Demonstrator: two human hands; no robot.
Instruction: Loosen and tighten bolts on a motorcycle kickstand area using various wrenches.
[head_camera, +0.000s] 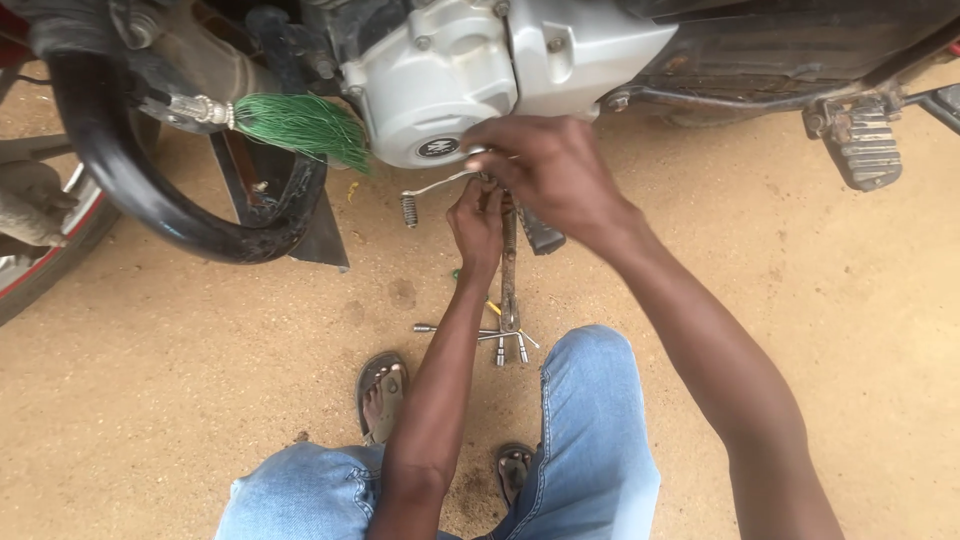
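— What is seen under the motorcycle engine (470, 70)?

— Both hands are brought together just below the silver engine cover. The left hand (478, 225) is closed around a thin upright metal part there; the fingers are curled tight, though exactly what is gripped is hidden by them. The right hand (550, 170) is laid over the top, fingers bent down onto the same spot, and whether anything is pinched in it cannot be told.

— And the bent lever?

— A slim silver lever (432, 189) with a ribbed rubber tip is seen sticking out to the left of the hands, its inner end lost under the fingers (it hangs just below the round cover).

— What lies on the ground?

— A cross-shaped socket wrench (500, 335) is laid on the sandy ground (200, 380), between the knees and the engine, with a long flat bar (509, 275) rising from it toward the hands. A sandalled foot (383, 395) is planted to its left.

— Anything else nearby?

— A green tassel (300, 125) is hung from the black crash bar (130, 190), and a footrest (865, 145) is seen at the far right.
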